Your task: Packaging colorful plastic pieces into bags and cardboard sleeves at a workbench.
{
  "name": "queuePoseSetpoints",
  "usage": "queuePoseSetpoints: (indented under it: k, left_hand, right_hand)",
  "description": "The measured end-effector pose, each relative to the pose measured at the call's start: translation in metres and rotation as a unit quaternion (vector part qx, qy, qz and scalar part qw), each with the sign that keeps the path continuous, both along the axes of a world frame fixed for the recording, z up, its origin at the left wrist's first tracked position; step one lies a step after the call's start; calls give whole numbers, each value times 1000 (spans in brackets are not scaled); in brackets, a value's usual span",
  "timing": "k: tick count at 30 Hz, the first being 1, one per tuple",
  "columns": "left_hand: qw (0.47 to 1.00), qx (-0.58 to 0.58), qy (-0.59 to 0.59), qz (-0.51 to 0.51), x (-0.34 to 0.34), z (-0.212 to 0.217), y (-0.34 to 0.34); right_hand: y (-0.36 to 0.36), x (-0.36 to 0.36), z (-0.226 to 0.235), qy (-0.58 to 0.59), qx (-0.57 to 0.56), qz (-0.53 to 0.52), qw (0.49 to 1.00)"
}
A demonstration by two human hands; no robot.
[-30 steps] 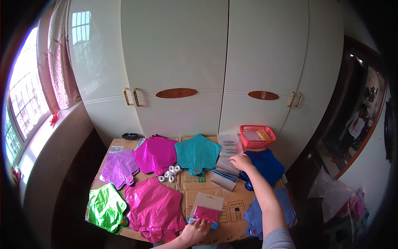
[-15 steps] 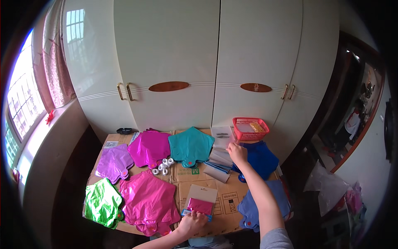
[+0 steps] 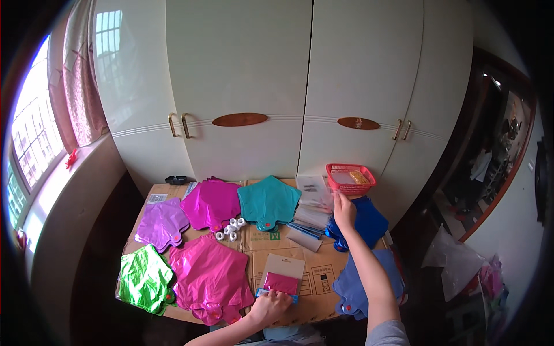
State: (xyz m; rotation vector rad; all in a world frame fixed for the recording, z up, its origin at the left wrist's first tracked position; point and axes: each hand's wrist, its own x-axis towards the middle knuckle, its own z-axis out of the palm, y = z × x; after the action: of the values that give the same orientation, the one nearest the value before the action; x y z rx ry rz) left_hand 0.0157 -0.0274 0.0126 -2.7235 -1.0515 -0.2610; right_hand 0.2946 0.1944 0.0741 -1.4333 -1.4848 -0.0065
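Observation:
My left hand (image 3: 271, 307) is closed over the lower edge of a pale backing card (image 3: 287, 264) with a hang hole. A folded magenta foil sheet (image 3: 281, 282) lies on this card, and blue strip ends show beside my fingers. Farther off, my right hand (image 3: 345, 212) pinches the edge of a clear plastic bag (image 3: 321, 200) at the stack of clear bags. Grey-white cards (image 3: 304, 240) with blue edges lie fanned just left of my right forearm. Dark blue foil balloons (image 3: 371, 220) rest flat beyond that forearm.
Flat foil balloons in teal (image 3: 270, 199), magenta (image 3: 211, 202), lilac (image 3: 161, 222), pink (image 3: 210, 277), green (image 3: 144, 277) and dusty blue (image 3: 369, 285) lie around the cardboard-covered table. White ribbon rolls (image 3: 233, 229) sit mid-table. A red basket (image 3: 351, 188) stands by the cupboard (image 3: 236, 69).
My right hand has drawn slightly nearer and to the right, with the clear plastic bag's edge lifting along with it. My left hand stays on the card. The whole view has shifted a little.

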Motion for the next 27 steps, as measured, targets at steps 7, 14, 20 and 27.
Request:
queuePoseSetpoints:
  k: [7, 14, 20, 27]
  left_hand:
    - [996, -3, -91, -7, -5, -2, 1]
    - [975, -66, -202, 72, -14, 9, 11]
    - [988, -41, -148, -21, -29, 4, 6]
    - [987, 24, -121, -100, -32, 6, -5]
  right_hand:
    - [-145, -47, -22, -295, 5, 90, 951]
    - [-198, -54, -74, -288, -185, 65, 937]
    - [-198, -35, -88, -246, -195, 132, 940]
    - [-200, -37, -92, -200, -143, 138, 959]
